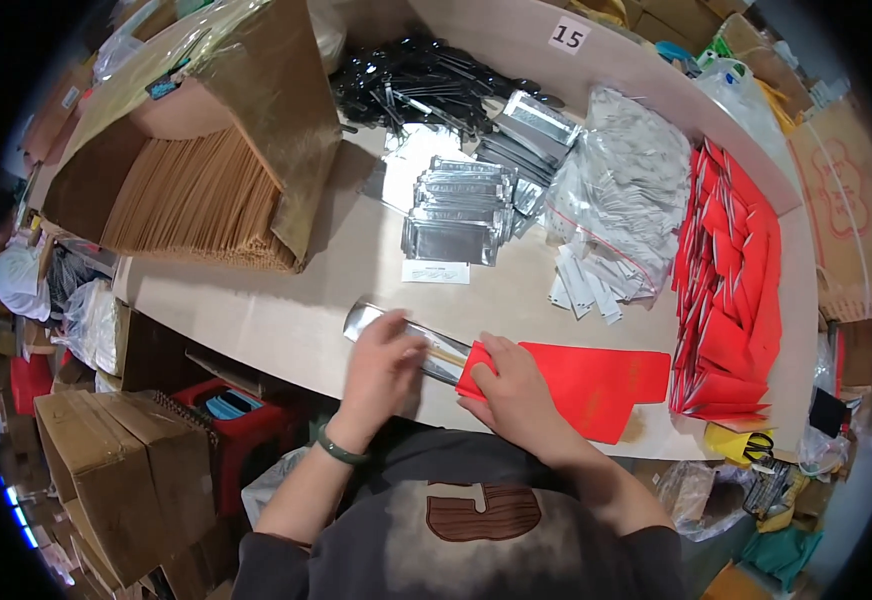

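Observation:
My left hand (381, 365) is slightly blurred, its fingers curled over a long silver packet (360, 320) at the table's front edge. A thin tan strip (446, 355) shows between my two hands, along the packet. Closed on the left end of a red paper envelope (596, 385), my right hand (511, 385) has its thumb and fingers around the folded edge. The packet's right end meets the envelope there; whether it goes inside is hidden by my fingers. The envelope's wide part lies flat to the right.
A carton (321, 130) of upright brown cards stands at left. Behind are black utensils (426, 75), stacked silver packets (456, 210) and a clear bag (626, 170) of white slips. Red envelopes (731, 280) line the right wall. Below left sits a cardboard box (121, 470) beside a red stool (226, 425).

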Tool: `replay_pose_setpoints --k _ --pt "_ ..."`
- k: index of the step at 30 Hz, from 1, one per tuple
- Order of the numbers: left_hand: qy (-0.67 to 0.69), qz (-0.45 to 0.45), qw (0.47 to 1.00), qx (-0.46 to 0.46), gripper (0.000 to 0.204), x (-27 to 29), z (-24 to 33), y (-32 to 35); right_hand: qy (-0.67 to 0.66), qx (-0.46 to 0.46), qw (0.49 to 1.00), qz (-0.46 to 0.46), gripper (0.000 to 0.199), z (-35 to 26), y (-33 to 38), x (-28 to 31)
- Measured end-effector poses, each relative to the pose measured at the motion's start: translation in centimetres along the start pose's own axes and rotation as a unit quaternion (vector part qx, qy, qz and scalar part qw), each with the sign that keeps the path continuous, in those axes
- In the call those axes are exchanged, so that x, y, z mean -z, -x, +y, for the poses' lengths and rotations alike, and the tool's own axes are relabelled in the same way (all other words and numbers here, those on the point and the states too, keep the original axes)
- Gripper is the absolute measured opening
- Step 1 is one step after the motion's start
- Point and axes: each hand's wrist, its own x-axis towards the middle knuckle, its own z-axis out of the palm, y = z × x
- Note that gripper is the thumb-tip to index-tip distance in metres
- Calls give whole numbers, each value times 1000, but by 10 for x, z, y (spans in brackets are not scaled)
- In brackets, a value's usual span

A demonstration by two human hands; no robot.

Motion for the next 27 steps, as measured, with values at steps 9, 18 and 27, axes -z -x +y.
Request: replay_pose_setpoints --k 9,18,27 --pt "-61 -129 986 -91 78 9 52 -10 -15 -17 999 46 56 13 7 3" --pt "-85 -4 996 39 27 40 11 -40 -46 -193 963 180 32 109 20 221" --pt "-53 -130 986 89 41 32 2 -8 245 -554 767 210 46 288 158 262"
